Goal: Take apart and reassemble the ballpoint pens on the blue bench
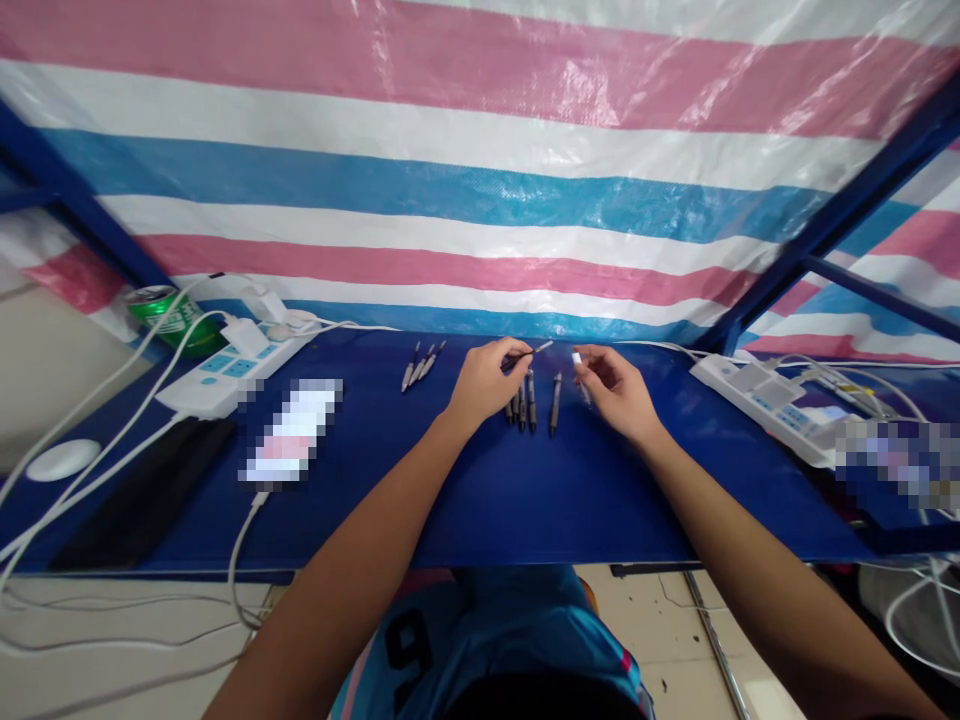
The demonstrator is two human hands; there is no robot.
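Observation:
My left hand (pixel 491 378) is closed in a pinch on a thin dark pen refill (pixel 541 348), its pale end pointing right. Across a small gap, my right hand (pixel 616 392) grips a small white piece (pixel 576 359) between thumb and fingers; its kind is unclear. Something blurred and see-through shows just below those fingers. Several grey and black pens (pixel 532 405) lie side by side under and beside my left hand, partly hidden by it. A single pen (pixel 555 405) lies between the hands. Farther left are three grey pen parts (pixel 421 368) with thin dark ends.
On the left are a lit phone (pixel 292 432) on a cable, a white power strip (pixel 232 370), a green can (pixel 172 320), a white mouse (pixel 63 460) and a black cloth-like item (pixel 142 490). Another power strip (pixel 772 410) stands right. A striped sheet (pixel 480 200) hangs behind the blue table (pixel 555 510).

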